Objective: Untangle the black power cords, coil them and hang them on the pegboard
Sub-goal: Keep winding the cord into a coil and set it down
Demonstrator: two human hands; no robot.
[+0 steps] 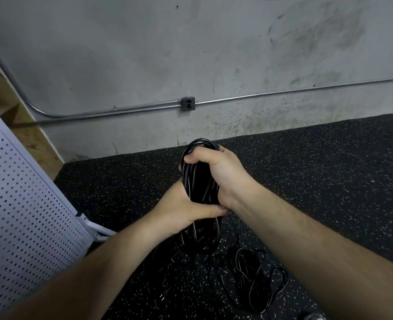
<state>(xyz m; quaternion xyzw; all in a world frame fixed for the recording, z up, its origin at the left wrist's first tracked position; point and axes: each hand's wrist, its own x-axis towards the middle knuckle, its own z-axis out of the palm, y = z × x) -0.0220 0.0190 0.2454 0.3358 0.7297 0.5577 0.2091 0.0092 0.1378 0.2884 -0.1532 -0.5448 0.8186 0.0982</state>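
From the head camera we look down along two bare forearms to a coiled bundle of black cord, held upright in front of us above the floor. The right hand grips the upper part of the bundle, its fingers curled over the top loops so that only a short arc of cord shows above the knuckles. The left hand wraps the bundle lower down, just under the right, with its thumb lying across the front of the strands. The two hands almost touch, and the lower loops hang free beneath the left hand.

Below the bundle we see more loose black cords sprawled on the dark speckled floor. Black on black, they are hard to separate, and we cannot tell how many there are; what may be a plug lies near them to the left.

The white pegboard stands at the left edge, tilted in our view and well apart from the hands. Behind it is a wooden panel. The grey concrete wall ahead carries a metal conduit running into an outlet box.
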